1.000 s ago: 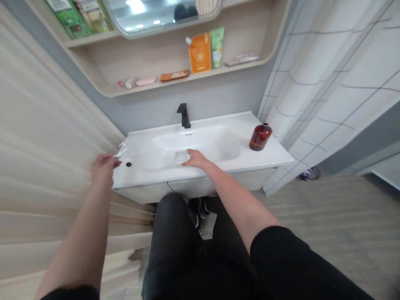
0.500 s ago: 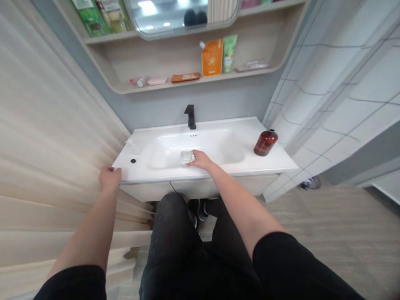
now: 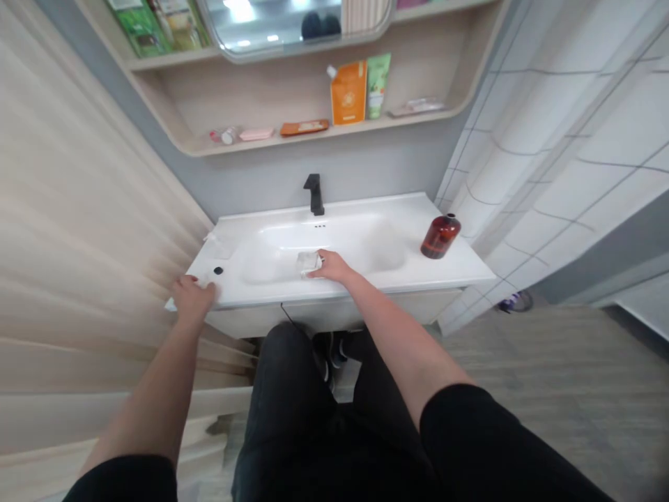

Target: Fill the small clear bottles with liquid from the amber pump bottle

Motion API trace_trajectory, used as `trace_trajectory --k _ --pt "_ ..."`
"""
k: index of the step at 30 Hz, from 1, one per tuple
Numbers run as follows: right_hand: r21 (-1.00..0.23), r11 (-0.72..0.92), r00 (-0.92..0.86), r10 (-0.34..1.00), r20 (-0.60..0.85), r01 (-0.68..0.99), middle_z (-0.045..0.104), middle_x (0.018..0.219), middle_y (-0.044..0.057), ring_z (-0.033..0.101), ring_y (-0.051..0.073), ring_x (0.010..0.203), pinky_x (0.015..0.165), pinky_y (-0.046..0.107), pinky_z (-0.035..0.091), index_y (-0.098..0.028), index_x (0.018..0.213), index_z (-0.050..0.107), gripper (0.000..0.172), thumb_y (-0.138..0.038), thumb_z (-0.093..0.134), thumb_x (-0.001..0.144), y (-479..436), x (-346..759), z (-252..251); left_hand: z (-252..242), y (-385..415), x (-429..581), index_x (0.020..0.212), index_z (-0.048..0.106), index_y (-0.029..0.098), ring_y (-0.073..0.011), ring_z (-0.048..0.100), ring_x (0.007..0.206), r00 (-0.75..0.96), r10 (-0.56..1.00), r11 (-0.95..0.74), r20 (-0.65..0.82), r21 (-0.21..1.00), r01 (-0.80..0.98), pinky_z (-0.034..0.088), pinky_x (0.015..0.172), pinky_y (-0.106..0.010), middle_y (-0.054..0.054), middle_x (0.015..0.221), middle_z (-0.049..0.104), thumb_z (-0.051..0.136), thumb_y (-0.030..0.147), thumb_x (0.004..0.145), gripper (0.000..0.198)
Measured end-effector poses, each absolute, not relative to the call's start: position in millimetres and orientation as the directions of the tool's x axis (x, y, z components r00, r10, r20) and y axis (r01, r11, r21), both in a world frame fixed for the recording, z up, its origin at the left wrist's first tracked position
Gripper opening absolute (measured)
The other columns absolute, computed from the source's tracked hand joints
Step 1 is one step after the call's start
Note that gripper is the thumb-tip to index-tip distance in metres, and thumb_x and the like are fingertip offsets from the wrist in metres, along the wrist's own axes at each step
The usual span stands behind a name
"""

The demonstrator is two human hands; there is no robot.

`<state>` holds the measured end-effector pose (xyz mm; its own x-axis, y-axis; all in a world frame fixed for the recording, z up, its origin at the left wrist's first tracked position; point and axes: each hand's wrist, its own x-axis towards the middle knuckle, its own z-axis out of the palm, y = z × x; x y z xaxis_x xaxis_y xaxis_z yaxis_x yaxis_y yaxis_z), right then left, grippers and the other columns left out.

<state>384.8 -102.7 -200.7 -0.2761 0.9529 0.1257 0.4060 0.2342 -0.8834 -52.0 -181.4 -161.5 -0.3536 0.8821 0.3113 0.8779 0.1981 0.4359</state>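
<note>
My right hand (image 3: 332, 268) grips a small clear, see-through container (image 3: 308, 263) over the front of the white sink basin (image 3: 360, 244). At the counter's left front corner, my left hand (image 3: 194, 296) has its fingers bent around a thin white piece like a tissue (image 3: 171, 305), one end of which sticks out on the left. Just beyond that hand lies a small black cap (image 3: 218, 270). A faint clear item (image 3: 224, 247) rests farther back on the counter; its kind is hard to make out. An amber bottle (image 3: 441, 236) with an open neck stands to the right of the basin.
A black faucet (image 3: 314, 195) rises behind the basin. Above it, a wall shelf (image 3: 251, 97) carries an orange pouch (image 3: 348, 93), a green tube (image 3: 377, 85) and small packets. A cream curtain (image 3: 78, 209) hangs close on the left; a white tiled wall (image 3: 548, 160) borders the right.
My left hand has moved right, farther over the counter corner, and more of the white piece shows. My right hand still holds the clear container in about the same place. The view shifted slightly.
</note>
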Motion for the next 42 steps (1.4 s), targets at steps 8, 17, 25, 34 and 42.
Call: trace_trajectory --k 8,17,25,34,42 --pt "-0.906 0.232 -0.275 0.952 0.136 0.355 0.082 0.104 0.003 0.075 0.024 0.093 0.089 0.035 0.059 -0.020 0.113 0.077 0.060 -0.041 0.104 0.063 -98 386 -207 -142 -191 36 0.131 0.052 0.022 -0.0441 0.036 0.160 -0.177 0.823 -0.112 0.539 0.460 0.881 0.033 0.131 -0.064 -0.023 0.166 0.040 0.074 0.020 0.075 0.060" --pt "-0.933 0.246 -0.210 0.958 0.193 0.262 0.083 0.107 0.006 0.075 0.022 0.090 0.082 0.032 0.060 -0.019 0.117 0.075 0.061 -0.050 0.100 0.071 -109 384 -194 -169 -108 153 0.149 0.054 0.030 -0.0411 0.048 0.151 0.281 0.957 -0.118 0.068 0.979 0.164 0.047 0.118 -0.054 -0.015 0.167 0.048 0.080 0.020 0.052 0.100" --pt "-0.895 0.314 -0.245 0.939 0.243 0.318 0.078 0.107 0.005 0.072 0.024 0.098 0.086 0.033 0.060 -0.019 0.115 0.077 0.060 -0.054 0.101 0.072 -103 384 -201 -188 -99 183 0.115 0.062 0.024 -0.0271 0.065 0.103 0.249 0.968 -0.013 0.016 1.000 -0.015 0.050 0.090 -0.035 -0.001 0.102 0.071 0.070 0.018 0.049 0.067" --pt "-0.841 0.392 -0.261 0.914 0.310 0.373 0.072 0.126 0.009 0.072 0.025 0.112 0.095 0.035 0.062 -0.022 0.132 0.077 0.071 -0.047 0.105 0.071 -100 381 -207 -184 -103 177 0.116 0.059 0.026 -0.0260 0.068 0.101 0.269 0.963 0.018 0.016 0.992 -0.122 0.049 0.078 -0.030 -0.001 0.103 0.070 0.065 0.014 0.045 0.072" --pt "-0.791 0.358 -0.270 0.930 0.251 0.496 0.079 0.116 0.009 0.074 0.022 0.092 0.087 0.032 0.058 -0.019 0.122 0.079 0.062 -0.051 0.103 0.075 -107 377 -200 -188 -101 179 0.115 0.060 0.025 -0.0267 0.068 0.098 0.250 0.968 0.043 -0.017 0.994 -0.099 0.050 0.079 -0.033 -0.002 0.100 0.073 0.062 0.013 0.043 0.073"
